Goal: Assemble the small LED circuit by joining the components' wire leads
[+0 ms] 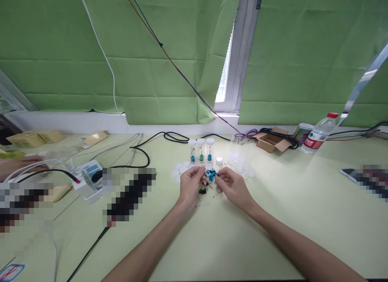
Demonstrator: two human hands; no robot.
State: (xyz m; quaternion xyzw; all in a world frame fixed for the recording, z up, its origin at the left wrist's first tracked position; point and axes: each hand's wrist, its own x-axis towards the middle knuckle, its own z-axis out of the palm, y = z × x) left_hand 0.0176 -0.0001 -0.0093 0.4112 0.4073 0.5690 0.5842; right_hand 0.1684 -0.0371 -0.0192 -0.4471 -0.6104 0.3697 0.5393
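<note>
Where the two hands meet, a little bunch of shiny blue parts [210, 174] sits between the fingertips, just above the table [212, 241]. How many blue parts there are is too small to tell. The left hand [190, 183] pinches them from one side and the right hand [230, 184] pinches from the other. Both arms reach forward and bend in toward the middle. A small black piece [202, 190] lies just under the hands. Behind them stand three clear tubes [200, 151] with white caps, side by side. Loose white caps [178, 170] lie near. Far right stands one water bottle [318, 134].
</note>
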